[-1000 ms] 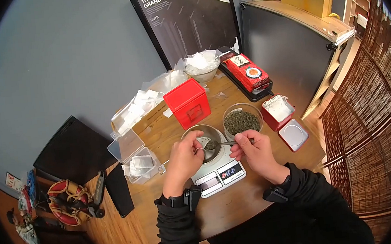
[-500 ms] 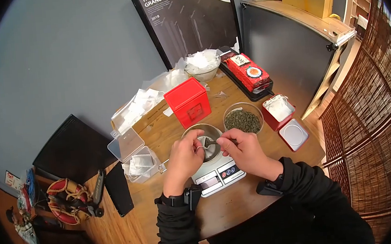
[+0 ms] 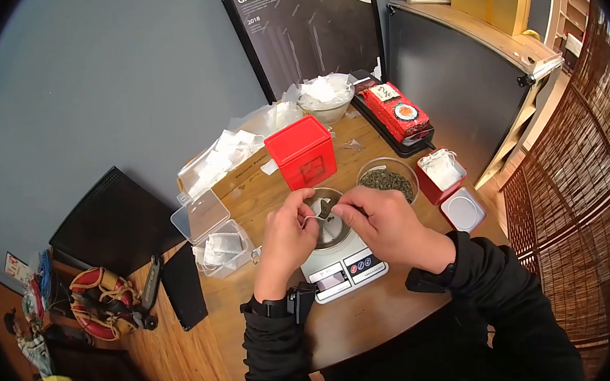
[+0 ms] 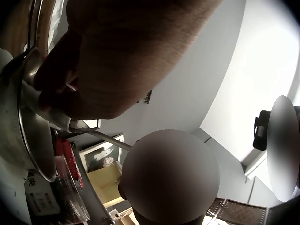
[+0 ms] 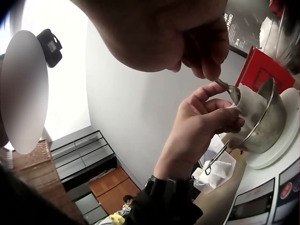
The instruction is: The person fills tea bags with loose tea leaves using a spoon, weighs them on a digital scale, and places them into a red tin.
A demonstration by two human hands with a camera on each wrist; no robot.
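Observation:
My left hand (image 3: pixel 288 232) pinches the rim of a small white pouch (image 5: pixel 251 104), like a tea bag with a string, over the metal bowl (image 5: pixel 271 126). In my right hand (image 3: pixel 391 226) is a metal spoon (image 5: pixel 233 93); the thumb and fingers grip its handle. The spoon's bowl is tipped down at the mouth of the pouch. Beneath, the metal bowl sits on a white kitchen scale (image 3: pixel 348 271). Dried green leaves (image 3: pixel 386 181) fill part of a clear round bowl just beyond my right hand.
A red tin (image 3: pixel 301 154) stands behind the scale. To the left is a clear plastic box (image 3: pixel 223 253) of white pouches, its lid raised. An opened red tin (image 3: pixel 442 177) with white pouches sits at right, near a red package (image 3: pixel 394 112) on a black tray.
My right hand has moved left, bringing the spoon of leaves to the pouch and tilting it there. The left hand keeps hold of the pouch. The head view has shifted slightly.

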